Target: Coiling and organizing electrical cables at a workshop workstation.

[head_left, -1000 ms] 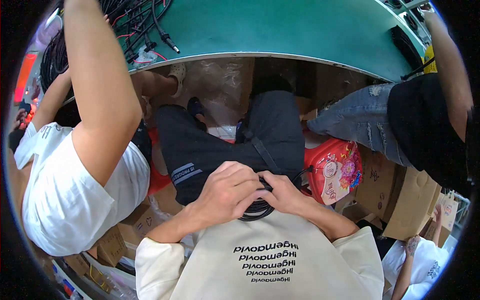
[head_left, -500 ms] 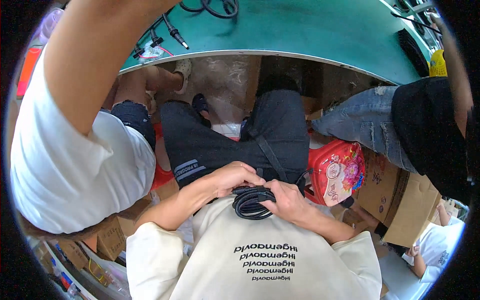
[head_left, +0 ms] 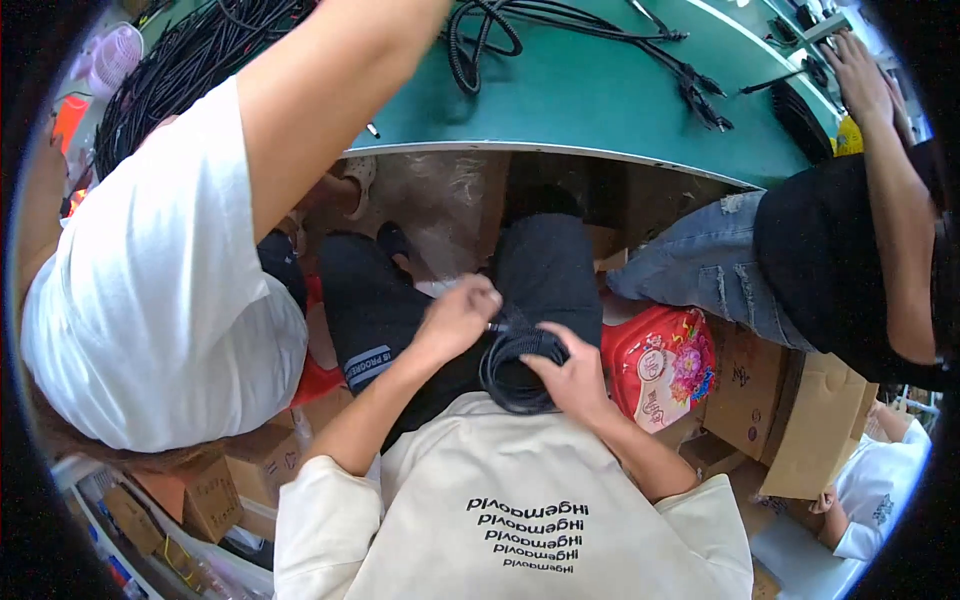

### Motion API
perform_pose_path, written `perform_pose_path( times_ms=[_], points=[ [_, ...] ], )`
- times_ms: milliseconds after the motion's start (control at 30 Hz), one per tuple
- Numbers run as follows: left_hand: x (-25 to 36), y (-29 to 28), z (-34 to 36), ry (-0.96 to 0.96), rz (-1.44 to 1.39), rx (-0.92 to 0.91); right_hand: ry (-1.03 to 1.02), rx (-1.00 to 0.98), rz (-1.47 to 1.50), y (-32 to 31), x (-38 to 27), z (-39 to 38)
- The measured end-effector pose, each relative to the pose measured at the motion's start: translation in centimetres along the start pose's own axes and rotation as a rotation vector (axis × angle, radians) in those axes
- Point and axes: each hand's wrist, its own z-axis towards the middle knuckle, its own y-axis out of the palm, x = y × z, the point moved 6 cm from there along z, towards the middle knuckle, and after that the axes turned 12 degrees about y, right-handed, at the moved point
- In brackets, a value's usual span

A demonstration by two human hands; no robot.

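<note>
A coil of black cable (head_left: 494, 380) hangs over my lap, just in front of my shirt. My right hand (head_left: 572, 378) grips its right side, thumb on the inner edge of the loops. Above the coil's upper left, my left hand (head_left: 458, 318) is closed with curled fingers, slightly blurred. A small connector end (head_left: 496, 327) sticks out of the coil close to it. Whether the left fingers pinch a thin piece is hidden.
A green table (head_left: 600, 110) spans the front, bearing black cables (head_left: 480, 50) and a large cable heap (head_left: 190, 70). A co-worker in white (head_left: 160, 310) reaches across at left; another in black (head_left: 830, 250) sits at right. A red stool (head_left: 625, 345) and cardboard boxes (head_left: 745, 385) stand nearby.
My left hand has lifted away from the coil, up and left. The coil has moved forward from my shirt over my lap, its loops now more open. The view has shifted slightly.
</note>
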Motion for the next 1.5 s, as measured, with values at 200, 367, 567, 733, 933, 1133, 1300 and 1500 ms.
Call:
perform_pose_path(
  times_ms=[200,367,567,733,933,1133,1300,1500],
  points=[
    [11.0,0.8,-4.8,0.149,-0.18,-0.092,0.064,0.127,0.211,-1.4,0.9,3.9],
    [8.0,3.0,-3.4,0.296,0.372,0.006,0.206,0.073,0.286,-0.7,-0.3,4.7],
    [5.4,3.6,-1.5,-0.327,-0.403,-0.305,0.478,-0.178,0.566,0.2,1.5,4.7],
    [4.2,3.4,-1.6,-0.377,-0.663,-0.234,0.511,-0.251,0.691,1.2,1.5,4.2],
    [5.4,3.6,-0.5,-0.323,-0.65,-0.272,0.427,-0.325,0.785,1.0,1.6,4.6],
    [4.3,4.0,-0.4,-0.364,-0.773,-0.286,0.385,-0.286,0.735,0.6,0.6,4.5],
    [5.1,3.4,-0.5,-0.371,-0.709,-0.269,0.364,-0.256,0.732,0.6,-0.3,4.2],
    [7.3,3.1,-0.4,0.094,0.358,-0.028,0.181,0.016,0.48,0.7,0.2,4.8]
  ],
)
